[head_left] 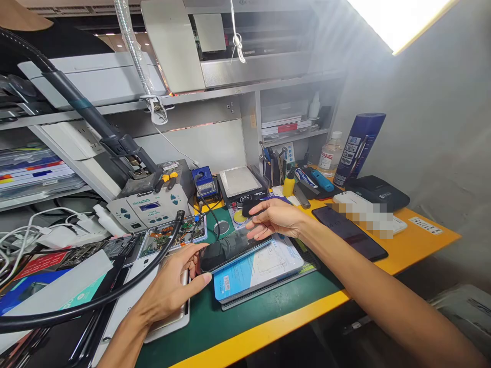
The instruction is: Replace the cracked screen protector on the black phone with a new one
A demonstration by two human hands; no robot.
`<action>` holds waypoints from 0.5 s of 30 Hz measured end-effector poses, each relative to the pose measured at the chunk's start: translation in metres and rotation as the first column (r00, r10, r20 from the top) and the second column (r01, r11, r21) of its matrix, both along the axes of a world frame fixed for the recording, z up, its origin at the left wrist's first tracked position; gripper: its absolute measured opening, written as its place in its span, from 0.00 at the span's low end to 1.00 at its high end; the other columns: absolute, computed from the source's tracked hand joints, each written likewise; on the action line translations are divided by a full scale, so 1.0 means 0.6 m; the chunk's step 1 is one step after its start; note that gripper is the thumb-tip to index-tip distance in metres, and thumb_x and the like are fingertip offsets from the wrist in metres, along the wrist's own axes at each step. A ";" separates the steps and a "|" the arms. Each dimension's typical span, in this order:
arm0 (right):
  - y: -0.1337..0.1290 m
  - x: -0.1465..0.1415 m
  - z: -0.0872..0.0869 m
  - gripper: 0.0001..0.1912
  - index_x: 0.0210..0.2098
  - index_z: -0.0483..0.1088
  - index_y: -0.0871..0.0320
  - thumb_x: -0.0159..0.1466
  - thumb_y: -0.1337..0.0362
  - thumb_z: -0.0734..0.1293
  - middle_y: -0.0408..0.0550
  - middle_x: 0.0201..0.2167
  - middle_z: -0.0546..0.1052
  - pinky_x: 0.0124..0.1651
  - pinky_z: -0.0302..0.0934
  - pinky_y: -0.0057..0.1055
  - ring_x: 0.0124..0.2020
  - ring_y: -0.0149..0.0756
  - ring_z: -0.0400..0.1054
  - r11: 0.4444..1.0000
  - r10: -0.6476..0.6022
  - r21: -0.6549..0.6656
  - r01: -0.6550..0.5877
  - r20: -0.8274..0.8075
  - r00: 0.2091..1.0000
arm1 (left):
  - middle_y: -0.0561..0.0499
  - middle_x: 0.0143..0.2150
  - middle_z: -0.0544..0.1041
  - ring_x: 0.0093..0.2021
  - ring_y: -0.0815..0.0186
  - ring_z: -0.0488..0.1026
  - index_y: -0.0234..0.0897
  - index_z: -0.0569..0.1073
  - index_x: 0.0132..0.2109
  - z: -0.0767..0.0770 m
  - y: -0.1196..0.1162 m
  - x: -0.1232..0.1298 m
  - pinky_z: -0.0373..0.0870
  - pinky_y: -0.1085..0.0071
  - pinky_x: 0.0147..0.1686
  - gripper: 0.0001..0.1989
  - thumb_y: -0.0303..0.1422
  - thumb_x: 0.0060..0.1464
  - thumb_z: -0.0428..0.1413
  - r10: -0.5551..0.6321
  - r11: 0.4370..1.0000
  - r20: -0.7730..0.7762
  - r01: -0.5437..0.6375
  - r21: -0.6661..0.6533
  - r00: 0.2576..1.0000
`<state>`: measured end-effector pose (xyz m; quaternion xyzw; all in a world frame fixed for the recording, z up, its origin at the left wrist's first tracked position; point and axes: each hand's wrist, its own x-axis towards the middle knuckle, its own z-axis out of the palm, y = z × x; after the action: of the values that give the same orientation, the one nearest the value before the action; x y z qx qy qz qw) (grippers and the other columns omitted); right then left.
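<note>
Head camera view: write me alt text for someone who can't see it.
A dark phone is tilted over a blue-and-white box; the person's left hand grips one end, while the right hand has its fingers at the other. Around them, a cluttered bench holds circuit boards, a yellow bottle and a grey control unit.

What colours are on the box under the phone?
The box is mostly blue and white, seen best in the head view.

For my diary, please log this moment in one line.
Left hand: holding phone by left end | Right hand: fingers at phone's right end | Phone: screen dark, partly over blue-and-white box
</note>
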<state>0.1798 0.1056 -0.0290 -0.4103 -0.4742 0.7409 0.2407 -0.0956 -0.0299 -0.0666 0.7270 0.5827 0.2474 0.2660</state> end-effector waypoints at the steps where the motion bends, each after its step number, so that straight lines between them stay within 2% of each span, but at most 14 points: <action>1: -0.001 0.000 0.001 0.13 0.45 0.62 0.62 0.64 0.80 0.65 0.56 0.31 0.81 0.30 0.78 0.37 0.29 0.47 0.82 1.000 0.001 0.003 -0.001 0.001 1.000 | 0.48 0.41 0.75 0.38 0.59 0.75 0.39 0.66 0.64 0.000 0.000 0.002 0.73 0.61 0.42 0.29 0.48 0.61 0.55 -0.002 1.000 -0.011 0.002 0.001 1.000; 4: -0.006 0.001 0.002 0.15 0.46 0.61 0.62 0.64 0.82 0.63 0.55 0.30 0.81 0.30 0.78 0.38 0.28 0.46 0.81 1.000 0.007 0.015 -0.007 0.007 1.000 | 0.49 0.41 0.73 0.37 0.61 0.72 0.38 0.64 0.64 0.000 0.001 0.009 0.72 0.62 0.41 0.29 0.46 0.61 0.54 -0.001 1.000 -0.059 0.002 0.008 0.998; 8: -0.011 0.002 0.002 0.15 0.45 0.61 0.61 0.63 0.80 0.65 0.52 0.30 0.80 0.30 0.78 0.39 0.27 0.45 0.81 0.999 0.013 0.033 -0.014 0.013 1.000 | 0.51 0.38 0.71 0.38 0.60 0.72 0.38 0.59 0.68 -0.002 0.001 0.009 0.72 0.59 0.44 0.32 0.43 0.61 0.54 0.026 0.999 -0.140 -0.022 0.027 0.990; 9: -0.011 0.002 0.002 0.15 0.45 0.61 0.61 0.63 0.80 0.65 0.52 0.30 0.80 0.30 0.78 0.39 0.27 0.45 0.81 0.999 0.013 0.037 -0.014 0.013 1.000 | 0.50 0.40 0.71 0.39 0.59 0.72 0.38 0.57 0.69 -0.001 -0.002 0.009 0.72 0.58 0.46 0.33 0.43 0.61 0.54 0.037 0.999 -0.156 -0.032 0.033 0.987; 11: -0.013 0.002 0.001 0.15 0.45 0.61 0.61 0.62 0.81 0.64 0.52 0.31 0.80 0.29 0.78 0.39 0.27 0.44 0.81 0.999 0.013 0.045 -0.014 0.011 1.000 | 0.45 0.50 0.71 0.46 0.56 0.72 0.41 0.53 0.71 0.002 -0.015 0.015 0.70 0.53 0.52 0.35 0.42 0.61 0.54 0.069 0.996 -0.181 -0.059 0.060 0.981; 13: -0.015 0.002 0.001 0.15 0.45 0.61 0.61 0.62 0.82 0.62 0.51 0.30 0.79 0.28 0.78 0.38 0.27 0.44 0.81 0.999 0.014 0.051 -0.014 0.008 1.000 | 0.41 0.63 0.64 0.58 0.52 0.68 0.44 0.52 0.70 0.005 -0.038 0.037 0.65 0.48 0.59 0.35 0.38 0.60 0.55 0.121 0.979 -0.214 -0.081 0.185 0.969; 14: -0.015 0.002 0.000 0.15 0.44 0.62 0.61 0.62 0.82 0.62 0.51 0.30 0.79 0.28 0.78 0.38 0.27 0.44 0.81 0.998 0.014 0.054 -0.014 0.008 1.000 | 0.41 0.64 0.63 0.63 0.49 0.64 0.43 0.55 0.68 0.003 -0.052 0.056 0.61 0.46 0.63 0.32 0.36 0.59 0.55 0.164 0.941 -0.246 -0.076 0.330 0.955; 15: -0.016 0.002 0.000 0.15 0.44 0.62 0.61 0.62 0.82 0.62 0.51 0.30 0.79 0.28 0.77 0.37 0.28 0.44 0.81 0.998 0.014 0.056 -0.015 0.008 1.000 | 0.41 0.61 0.66 0.63 0.47 0.63 0.42 0.59 0.65 -0.001 -0.067 0.080 0.61 0.45 0.64 0.29 0.32 0.58 0.55 0.189 0.891 -0.261 -0.054 0.450 0.947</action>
<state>0.1810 0.0957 -0.0287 -0.4026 -0.4986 0.7275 0.2450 -0.0477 -0.0703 -0.0671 0.7585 0.5904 0.2757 -0.0109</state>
